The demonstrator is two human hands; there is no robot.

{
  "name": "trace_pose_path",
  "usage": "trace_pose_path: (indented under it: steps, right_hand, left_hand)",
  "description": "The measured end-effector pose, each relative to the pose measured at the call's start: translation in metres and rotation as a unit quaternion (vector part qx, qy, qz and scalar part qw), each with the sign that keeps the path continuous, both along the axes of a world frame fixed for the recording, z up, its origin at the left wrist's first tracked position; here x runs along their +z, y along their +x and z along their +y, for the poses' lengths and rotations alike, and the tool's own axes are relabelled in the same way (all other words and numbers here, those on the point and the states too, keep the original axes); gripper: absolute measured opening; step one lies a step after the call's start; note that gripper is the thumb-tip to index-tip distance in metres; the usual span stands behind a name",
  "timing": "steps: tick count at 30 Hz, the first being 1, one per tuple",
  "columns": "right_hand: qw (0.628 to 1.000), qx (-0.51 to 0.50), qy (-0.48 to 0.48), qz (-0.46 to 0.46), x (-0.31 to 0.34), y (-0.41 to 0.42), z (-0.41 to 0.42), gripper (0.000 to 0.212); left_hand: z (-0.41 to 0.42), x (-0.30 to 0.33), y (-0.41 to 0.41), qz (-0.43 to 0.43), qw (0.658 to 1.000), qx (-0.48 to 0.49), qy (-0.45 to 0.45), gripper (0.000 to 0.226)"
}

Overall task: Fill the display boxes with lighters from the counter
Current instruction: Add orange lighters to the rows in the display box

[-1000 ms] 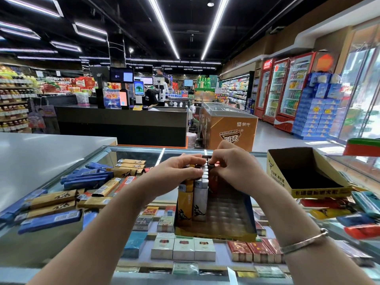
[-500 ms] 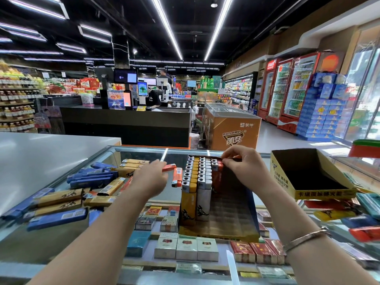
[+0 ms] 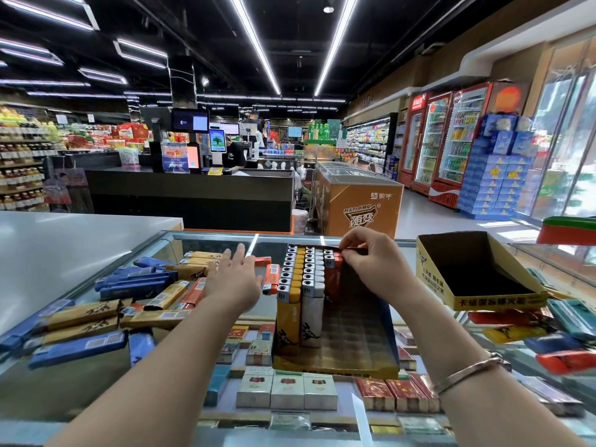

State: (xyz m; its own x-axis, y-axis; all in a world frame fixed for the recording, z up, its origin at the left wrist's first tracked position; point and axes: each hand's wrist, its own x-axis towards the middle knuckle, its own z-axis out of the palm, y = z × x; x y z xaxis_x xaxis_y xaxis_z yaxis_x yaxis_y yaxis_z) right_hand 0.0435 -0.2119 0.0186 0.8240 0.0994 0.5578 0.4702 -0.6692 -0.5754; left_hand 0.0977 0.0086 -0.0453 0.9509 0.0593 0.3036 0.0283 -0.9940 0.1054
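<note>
Left hand (image 3: 237, 282) out flat over the glass counter (image 3: 80, 240), fingers straight and spread, reaching toward the loose lighters (image 3: 142, 304) and holding nothing; right hand (image 3: 375, 267) curled at the far edge of the display box (image 3: 335, 317), fingertips pinching at the back rim beside the red lighters standing there; whether it grips a lighter or only the rim I cannot tell. The box sits in the middle of the counter, tilted back toward the viewer; inside, rows of lighters (image 3: 303, 275) stand upright, metal tops up, long axis vertical, orange row beside a white row, each front one printed with a kangaroo figure; the right part of the box shows bare slots. Just left of the box an orange lighter (image 3: 272, 279) lies flat, pointing away from the viewer, barcode label up. The loose pile to the left lies flat too, blue, tan and orange, most aimed diagonally up to the right. To the right, a second display box (image 3: 477, 269), yellow card, tilted and open, Chinese print on its front lip, too blurred to read. Beyond, an orange freezer (image 3: 361, 204) with Chinese lettering.
</note>
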Motion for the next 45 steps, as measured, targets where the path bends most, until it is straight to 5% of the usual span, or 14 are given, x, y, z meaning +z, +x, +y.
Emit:
trace_pose_path:
  steps: [14,19,23,28,34,37,45]
  right_hand:
    - [1.000,-0.006,-0.021,-0.011,-0.001,0.005,0.000,0.009]
    - [1.000,-0.011,-0.024,-0.014,0.001,0.005,-0.001,0.009]
    - [1.000,-0.008,-0.022,-0.012,-0.001,0.003,-0.001,0.009]
    - [0.999,-0.010,-0.025,-0.018,-0.001,0.003,-0.001,0.008]
    - [0.999,-0.016,-0.024,-0.017,0.000,0.002,0.001,0.009]
    - [0.999,-0.017,-0.027,-0.013,0.000,0.002,0.001,0.009]
    - [1.000,-0.010,-0.021,0.001,0.002,0.000,0.000,0.009]
  left_hand:
    - [0.001,-0.001,0.032,0.011,0.999,0.013,-0.039,0.049]
    - [-0.005,-0.001,0.030,0.033,0.998,0.040,0.022,0.035]
    - [-0.011,0.002,0.022,0.041,0.996,0.063,-0.048,0.041]
    - [-0.020,0.016,0.014,0.059,0.965,-0.006,-0.256,0.031]
    - [-0.025,0.021,-0.005,0.075,0.995,-0.031,-0.065,0.013]
    - [-0.024,0.021,-0.006,0.066,0.997,-0.001,-0.038,0.020]
    - [-0.004,0.039,-0.011,0.076,0.971,-0.026,-0.226,0.046]
